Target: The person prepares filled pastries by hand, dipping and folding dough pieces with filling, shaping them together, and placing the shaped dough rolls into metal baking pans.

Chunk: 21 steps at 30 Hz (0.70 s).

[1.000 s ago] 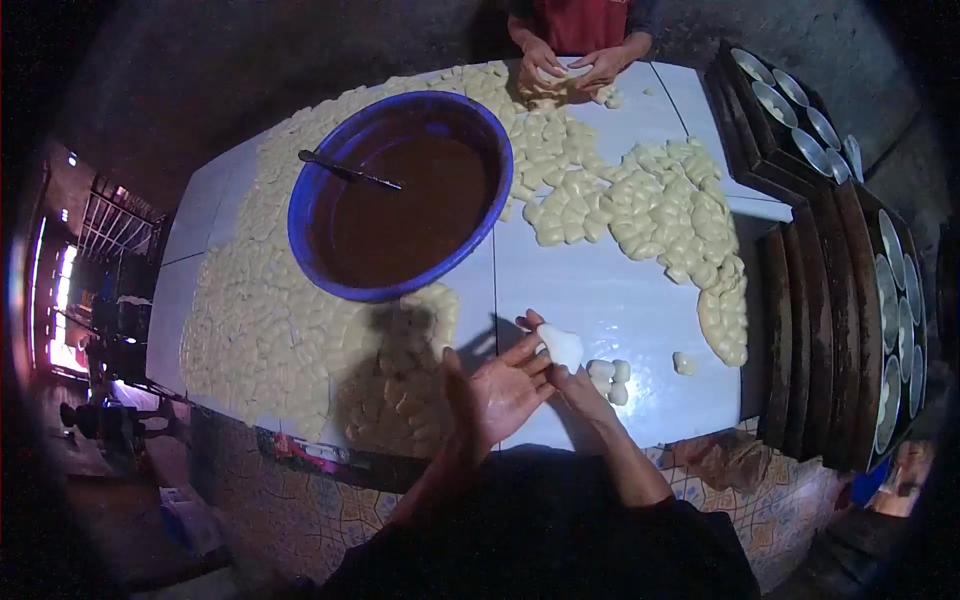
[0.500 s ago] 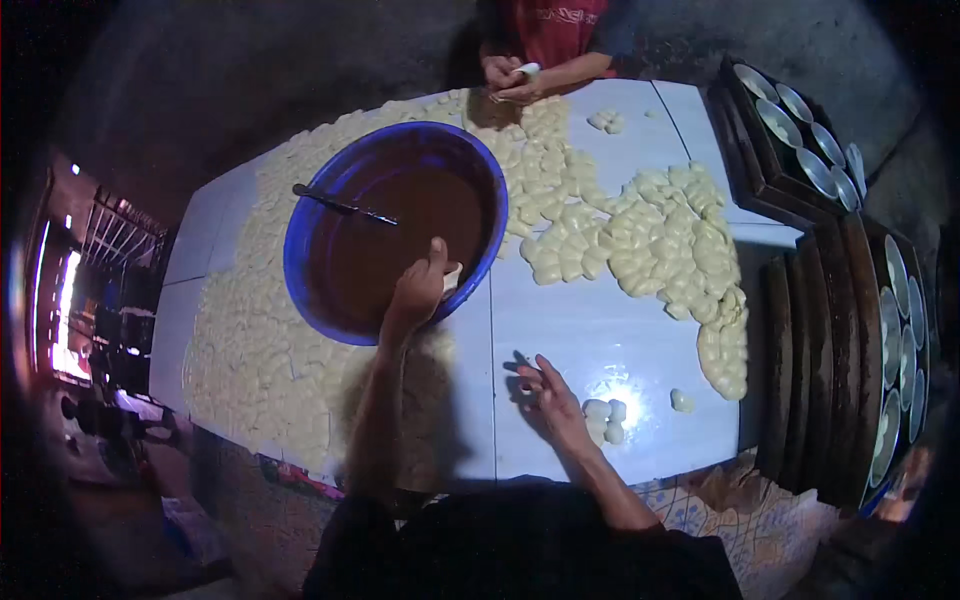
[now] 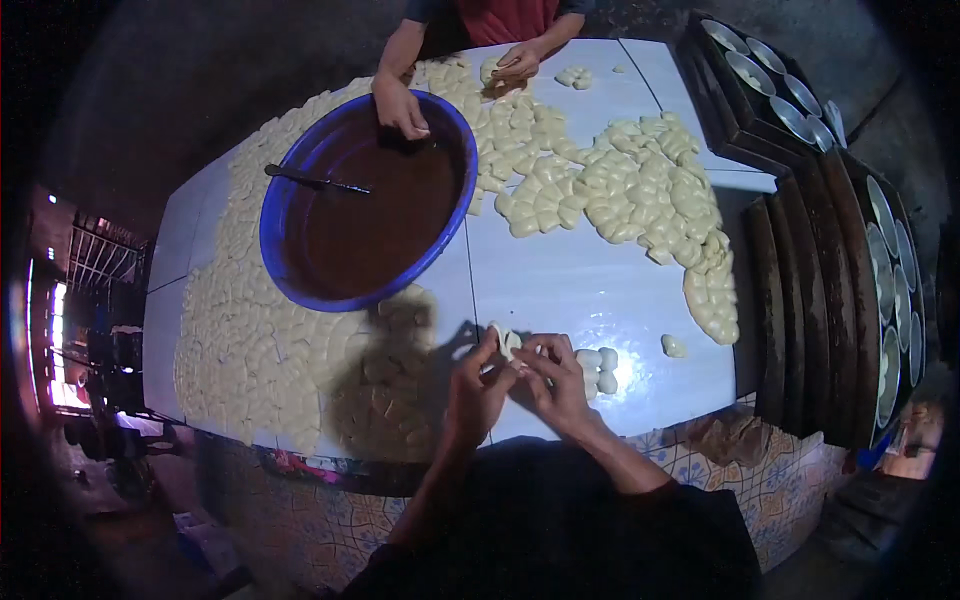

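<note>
A small flat piece of pale dough (image 3: 508,341) is pinched between the fingers of both my hands, above the near part of the table. My left hand (image 3: 474,392) grips it from the left, and my right hand (image 3: 556,384) closes on its other edge. Some round dough balls (image 3: 606,371) lie just beside my right hand. Ahead and to the left stands a blue basin (image 3: 284,283) with a brown mass (image 3: 385,225) in it. A dark-handled utensil (image 3: 318,181) rests across the basin's left side.
Flattened dough pieces (image 3: 245,350) cover the table's left side, and a dough heap (image 3: 650,190) lies at right. Across the table a co-worker's hand (image 3: 402,110) reaches over the basin; the other hand (image 3: 517,63) holds dough. Stacked dark trays with round tins (image 3: 800,240) stand right.
My left hand has come back from the basin with the dough piece and met my right hand, which now grips it too. The co-worker's hand has moved over the basin.
</note>
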Available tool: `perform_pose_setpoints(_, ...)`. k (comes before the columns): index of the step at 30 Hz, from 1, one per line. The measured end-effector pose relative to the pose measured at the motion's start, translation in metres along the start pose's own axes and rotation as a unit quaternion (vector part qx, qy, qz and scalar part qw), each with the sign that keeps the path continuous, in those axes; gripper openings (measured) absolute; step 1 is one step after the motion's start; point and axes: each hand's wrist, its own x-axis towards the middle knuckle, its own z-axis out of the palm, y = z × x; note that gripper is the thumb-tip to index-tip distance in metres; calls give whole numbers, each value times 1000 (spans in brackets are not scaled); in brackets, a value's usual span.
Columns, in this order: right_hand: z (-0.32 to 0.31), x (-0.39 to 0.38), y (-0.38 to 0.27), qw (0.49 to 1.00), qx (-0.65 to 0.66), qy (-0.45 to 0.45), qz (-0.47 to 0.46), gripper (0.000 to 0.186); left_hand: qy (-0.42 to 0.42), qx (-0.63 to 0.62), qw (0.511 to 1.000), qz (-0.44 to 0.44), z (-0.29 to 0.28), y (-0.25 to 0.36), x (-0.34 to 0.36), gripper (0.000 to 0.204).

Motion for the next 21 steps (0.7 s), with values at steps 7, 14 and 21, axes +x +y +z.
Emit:
perform_pose_setpoints(7,-30,-4,-11,966,226,40,118,24,-78,-20,994,79,19,-6,-24,21)
perform_pose_setpoints(14,-29,-30,-10,996,74,-46,-31,30,18,-155,987,36,38,-6,-36,11)
perform_pose_setpoints(21,-36,-27,-20,948,220,-74,216,50,-44,81,967,236,24,-29,-32,8)
